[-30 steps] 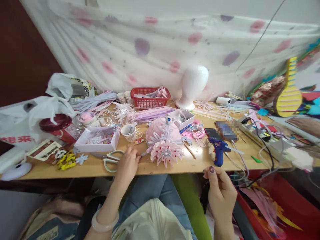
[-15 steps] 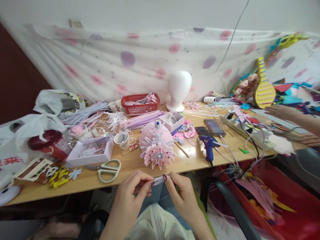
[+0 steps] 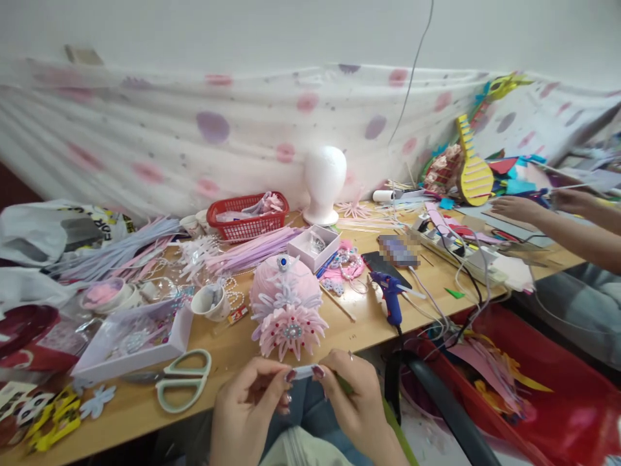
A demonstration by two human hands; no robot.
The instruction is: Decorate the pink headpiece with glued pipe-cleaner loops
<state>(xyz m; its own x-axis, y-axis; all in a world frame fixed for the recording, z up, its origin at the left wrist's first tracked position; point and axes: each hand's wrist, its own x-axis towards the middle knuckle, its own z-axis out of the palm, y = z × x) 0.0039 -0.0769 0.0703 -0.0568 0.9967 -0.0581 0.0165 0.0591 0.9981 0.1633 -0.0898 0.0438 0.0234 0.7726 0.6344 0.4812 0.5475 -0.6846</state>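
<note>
Between my hands, just off the table's front edge, is a short pale pipe cleaner [image 3: 305, 371]. My left hand [image 3: 257, 395] pinches one end between thumb and forefinger, and my right hand [image 3: 347, 395] pinches the other. Directly beyond them stands a pink rounded headpiece [image 3: 286, 285] with pale lavender loops and a blue gem at its top. A pink looped flower [image 3: 292, 330] with red beads and a pearly centre sits on its front. Scissors with pale green handles [image 3: 184, 382] lie to the left of my hands.
A blue glue gun [image 3: 388, 301] and cabled power strip [image 3: 456, 249] are on the right. Behind stand a white foam head [image 3: 325, 184] and red basket [image 3: 247, 226]. A white bead box [image 3: 136, 340] is at left. Another person's hand [image 3: 519, 210] reaches in from the right.
The view has swung right and slightly down, so the table's things sit further left. Both hands keep their pinch on the pipe cleaner.
</note>
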